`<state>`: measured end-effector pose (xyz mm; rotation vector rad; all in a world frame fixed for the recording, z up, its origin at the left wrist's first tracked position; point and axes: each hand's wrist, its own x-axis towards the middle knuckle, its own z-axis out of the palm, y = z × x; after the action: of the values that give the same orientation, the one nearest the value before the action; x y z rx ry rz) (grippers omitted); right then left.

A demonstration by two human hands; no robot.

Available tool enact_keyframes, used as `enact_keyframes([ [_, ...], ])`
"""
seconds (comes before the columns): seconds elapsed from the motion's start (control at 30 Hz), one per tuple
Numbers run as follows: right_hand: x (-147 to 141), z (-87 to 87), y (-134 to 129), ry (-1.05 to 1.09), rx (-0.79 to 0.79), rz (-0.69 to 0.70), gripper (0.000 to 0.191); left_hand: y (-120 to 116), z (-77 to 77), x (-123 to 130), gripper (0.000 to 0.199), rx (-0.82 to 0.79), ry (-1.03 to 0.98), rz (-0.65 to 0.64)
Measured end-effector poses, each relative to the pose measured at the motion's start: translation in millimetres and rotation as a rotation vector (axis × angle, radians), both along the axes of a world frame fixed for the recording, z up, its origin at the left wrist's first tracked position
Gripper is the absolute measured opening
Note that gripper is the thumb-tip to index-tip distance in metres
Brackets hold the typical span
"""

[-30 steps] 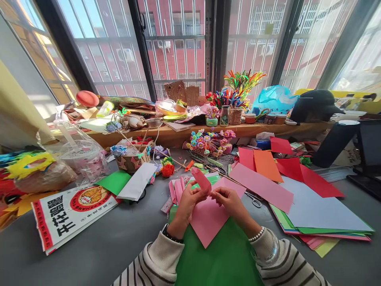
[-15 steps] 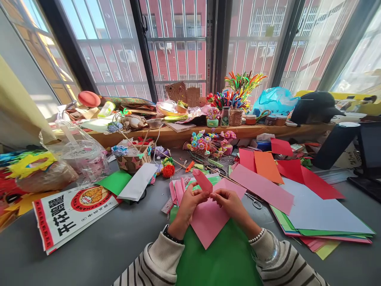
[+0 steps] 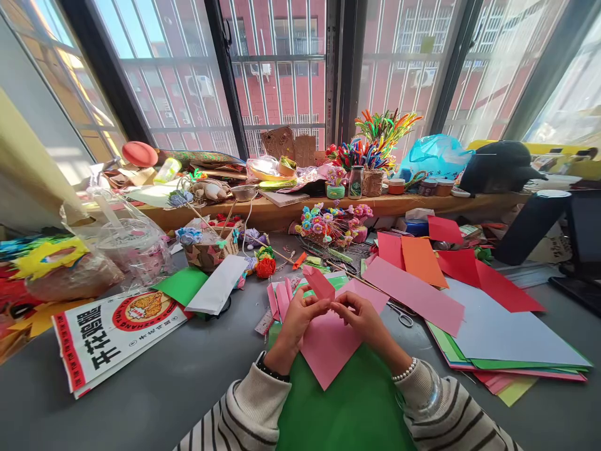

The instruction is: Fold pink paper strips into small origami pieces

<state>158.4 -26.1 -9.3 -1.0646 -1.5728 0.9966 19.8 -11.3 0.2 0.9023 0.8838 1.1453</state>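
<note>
Between my hands is a folded piece of pink paper (image 3: 320,283), raised above the work surface. My left hand (image 3: 300,319) pinches its lower left side with thumb and fingers. The fingers of my right hand (image 3: 360,316) are pinched together at its lower right end, the fingertips of both hands almost meeting. Beneath them, a flat pink sheet (image 3: 326,357) points one corner toward me and lies on a green sheet (image 3: 347,407). Several folded pink strips (image 3: 280,299) sit just left of my left hand.
Scissors (image 3: 404,317) lie right of my right hand, near a pink rectangle (image 3: 413,294) and a stack of coloured paper (image 3: 516,332). A printed paper bag (image 3: 122,338) is on the left. Behind are a basket (image 3: 211,254) and crocheted flowers (image 3: 328,225).
Both hands stay in nearly the same place, still pinching the folded pink paper. Its upper flap and the fingers have shifted only very slightly.
</note>
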Motion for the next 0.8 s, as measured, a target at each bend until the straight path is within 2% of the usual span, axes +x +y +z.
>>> enact_keyframes([
  [0.23, -1.4, -1.5, -0.3, -0.168, 0.157, -0.057, 0.023, -0.3, -1.6, 0.4, 0.054, 0.025, 0.005, -0.027],
  [0.43, -7.0, -2.7, -3.4, -0.215, 0.256, -0.123, 0.021, -0.4, -2.9, 1.5, 0.053, 0.004, -0.033, -0.011],
  [0.8, -6.7, -9.5, 1.6, -0.052, 0.089, -0.013, 0.029, -0.6, -2.5, 0.4, 0.043, 0.079, -0.007, 0.000],
])
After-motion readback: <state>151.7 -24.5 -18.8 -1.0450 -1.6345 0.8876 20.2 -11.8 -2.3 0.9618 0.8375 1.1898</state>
